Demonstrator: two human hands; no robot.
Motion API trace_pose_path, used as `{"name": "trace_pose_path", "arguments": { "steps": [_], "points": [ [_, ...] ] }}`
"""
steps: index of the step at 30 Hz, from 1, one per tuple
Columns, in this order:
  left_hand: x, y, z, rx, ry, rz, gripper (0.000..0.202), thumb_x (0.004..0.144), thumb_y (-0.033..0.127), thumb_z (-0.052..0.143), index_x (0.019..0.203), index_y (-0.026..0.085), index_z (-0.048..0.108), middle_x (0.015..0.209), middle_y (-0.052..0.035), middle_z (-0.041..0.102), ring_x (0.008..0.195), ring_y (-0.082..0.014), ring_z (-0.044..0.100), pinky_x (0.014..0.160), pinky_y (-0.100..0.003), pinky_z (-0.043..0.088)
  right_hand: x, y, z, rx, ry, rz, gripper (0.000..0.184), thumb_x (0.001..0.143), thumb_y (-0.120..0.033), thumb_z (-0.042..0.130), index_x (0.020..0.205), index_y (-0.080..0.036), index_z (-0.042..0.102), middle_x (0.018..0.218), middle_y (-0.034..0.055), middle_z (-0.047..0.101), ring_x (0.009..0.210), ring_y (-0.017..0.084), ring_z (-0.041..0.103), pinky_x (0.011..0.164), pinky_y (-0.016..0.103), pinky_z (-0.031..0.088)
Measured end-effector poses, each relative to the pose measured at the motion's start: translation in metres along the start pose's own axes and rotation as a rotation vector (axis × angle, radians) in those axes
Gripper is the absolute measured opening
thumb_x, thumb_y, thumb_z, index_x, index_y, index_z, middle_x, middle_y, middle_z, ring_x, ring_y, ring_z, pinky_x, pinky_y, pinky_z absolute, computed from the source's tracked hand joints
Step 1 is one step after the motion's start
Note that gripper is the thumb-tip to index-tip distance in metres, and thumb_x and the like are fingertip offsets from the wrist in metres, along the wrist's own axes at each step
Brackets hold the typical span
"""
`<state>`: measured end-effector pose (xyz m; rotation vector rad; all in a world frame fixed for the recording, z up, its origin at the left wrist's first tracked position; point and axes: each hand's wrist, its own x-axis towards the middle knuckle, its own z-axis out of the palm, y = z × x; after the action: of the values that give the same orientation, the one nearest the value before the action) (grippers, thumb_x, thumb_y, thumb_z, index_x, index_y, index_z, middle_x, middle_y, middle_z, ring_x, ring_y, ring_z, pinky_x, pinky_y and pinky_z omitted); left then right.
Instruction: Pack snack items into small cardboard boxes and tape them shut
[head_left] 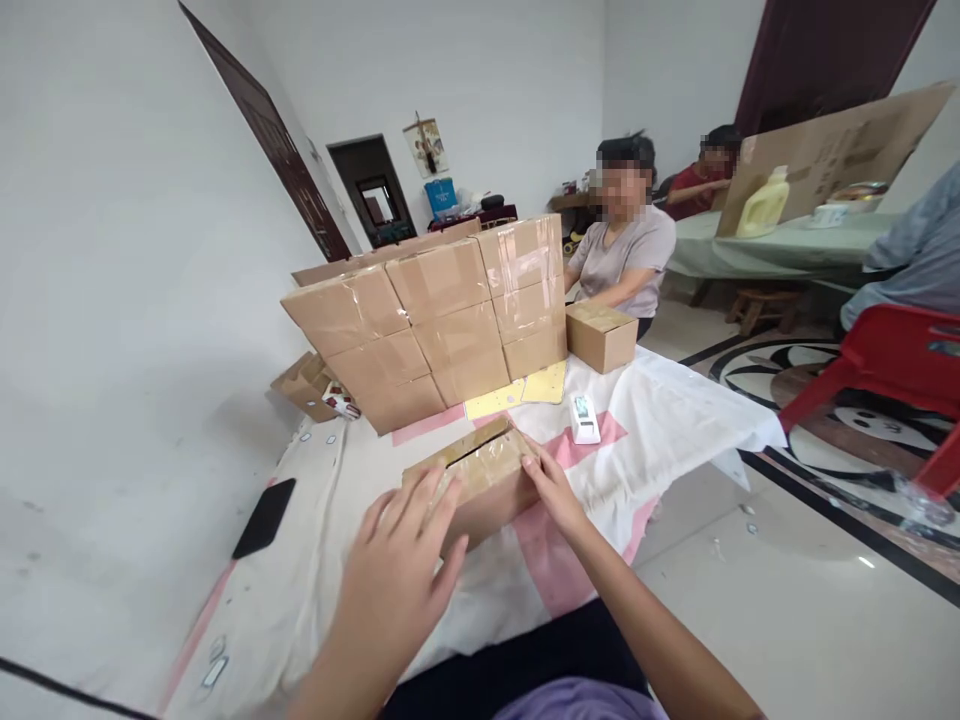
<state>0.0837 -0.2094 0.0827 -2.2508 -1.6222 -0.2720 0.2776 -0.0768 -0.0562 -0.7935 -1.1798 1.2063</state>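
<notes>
A small cardboard box (491, 500) lies in front of me on the cloth, with shiny clear tape over it and a dark slit along its top seam. My left hand (405, 540) rests on the box's left part, fingers stretched out and slightly spread, thumb apart at the near side. At the right end, my right hand (555, 485) grips the box's edge, its thumb on the near side; the other fingers are partly hidden. Beyond the box stands a wall of several taped cardboard boxes (457, 320), stacked in rows.
A white device with a small screen (585, 420) and yellow sheets (544, 385) lie on the tablecloth (637, 430). A black phone (264, 518) is at the left edge. Another box (601, 338) stands right, beside a seated person (626, 240). A red chair (877, 370) is farther right.
</notes>
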Motion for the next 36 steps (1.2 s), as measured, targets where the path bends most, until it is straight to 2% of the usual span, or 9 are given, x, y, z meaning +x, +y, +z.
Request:
{"name": "trace_pose_path", "arguments": {
  "steps": [3,5,10,14,19,23,30,34,36],
  "points": [
    [0.032,0.011,0.033,-0.036,-0.135,-0.017,0.063,0.095,0.034,0.05,0.155,0.02,0.034,0.163,-0.0077,0.031,0.15,-0.0301,0.03,0.12,-0.055,0.03,0.001,-0.007,-0.006,-0.074,0.012,-0.014,0.051,0.088,-0.053,0.065,0.131,-0.027,0.066,0.139,0.0066,0.064,0.129,0.027,0.058,0.112,0.044,0.042],
    [0.047,0.015,0.058,-0.073,-0.227,-0.049,0.071,0.093,0.028,0.053,0.158,0.019,0.026,0.163,-0.0066,0.03,0.15,-0.0307,0.029,0.119,-0.056,0.032,0.008,-0.013,-0.024,-0.168,0.105,-0.038,0.038,0.086,-0.048,0.068,0.111,-0.021,0.076,0.116,0.0096,0.075,0.109,0.028,0.067,0.1,0.043,0.05],
    [0.049,-0.002,0.092,-0.095,-0.234,-0.028,0.069,0.092,0.016,0.05,0.157,0.025,0.029,0.159,-0.0009,0.037,0.147,-0.0266,0.036,0.116,-0.048,0.039,0.047,-0.029,-0.114,-0.225,0.526,-0.131,0.023,0.086,-0.041,0.063,0.081,-0.02,0.069,0.088,0.0064,0.073,0.094,0.024,0.066,0.095,0.041,0.048],
    [0.049,-0.024,0.1,-0.076,-0.19,0.037,0.064,0.095,0.017,0.048,0.156,0.029,0.032,0.158,0.0026,0.04,0.147,-0.0236,0.036,0.116,-0.047,0.039,0.078,-0.037,-0.161,-0.174,0.515,0.006,0.022,0.08,-0.041,0.062,0.083,-0.019,0.064,0.087,0.0051,0.071,0.082,0.019,0.069,0.083,0.034,0.051],
    [0.052,-0.015,0.104,0.004,-0.085,-0.032,0.056,0.098,0.02,0.044,0.153,0.027,0.038,0.155,-0.0009,0.044,0.146,-0.029,0.036,0.115,-0.056,0.033,0.099,-0.039,-0.161,-0.204,0.337,0.192,0.027,0.074,-0.039,0.063,0.089,-0.018,0.064,0.093,0.0066,0.07,0.072,0.019,0.072,0.064,0.029,0.051],
    [0.056,-0.003,0.107,0.0,-0.042,-0.107,0.052,0.1,0.017,0.038,0.152,0.019,0.04,0.155,-0.0041,0.046,0.142,-0.0276,0.043,0.109,-0.049,0.041,0.11,-0.043,-0.155,-0.238,0.296,0.277,0.023,0.072,-0.035,0.066,0.088,-0.018,0.065,0.096,0.0056,0.066,0.08,0.02,0.07,0.059,0.026,0.052],
    [0.078,-0.024,0.12,-0.028,0.01,-0.092,0.051,0.1,0.016,0.04,0.151,0.018,0.042,0.152,-0.0075,0.049,0.142,-0.0314,0.042,0.109,-0.055,0.04,0.127,-0.055,-0.145,-0.215,0.25,0.363,0.024,0.075,-0.038,0.065,0.091,-0.021,0.063,0.103,0.0071,0.059,0.099,0.023,0.06,0.06,0.028,0.058],
    [0.081,0.014,0.133,-0.053,0.202,-0.04,0.064,0.096,0.016,0.052,0.156,0.024,0.033,0.162,-0.0118,0.032,0.15,-0.0414,0.024,0.113,-0.071,0.028,0.132,-0.052,-0.14,-0.165,0.228,0.414,0.023,0.075,-0.037,0.066,0.09,-0.022,0.063,0.104,0.0081,0.057,0.101,0.024,0.057,0.062,0.032,0.062],
    [0.081,0.051,0.147,-0.215,0.277,0.161,0.069,0.093,0.013,0.053,0.155,0.036,0.033,0.161,-0.0051,0.036,0.148,-0.0366,0.031,0.114,-0.064,0.034,0.133,-0.048,-0.139,-0.138,0.256,0.423,0.022,0.075,-0.037,0.065,0.091,-0.022,0.062,0.107,0.0083,0.055,0.103,0.024,0.054,0.064,0.034,0.063]
  ]
}}
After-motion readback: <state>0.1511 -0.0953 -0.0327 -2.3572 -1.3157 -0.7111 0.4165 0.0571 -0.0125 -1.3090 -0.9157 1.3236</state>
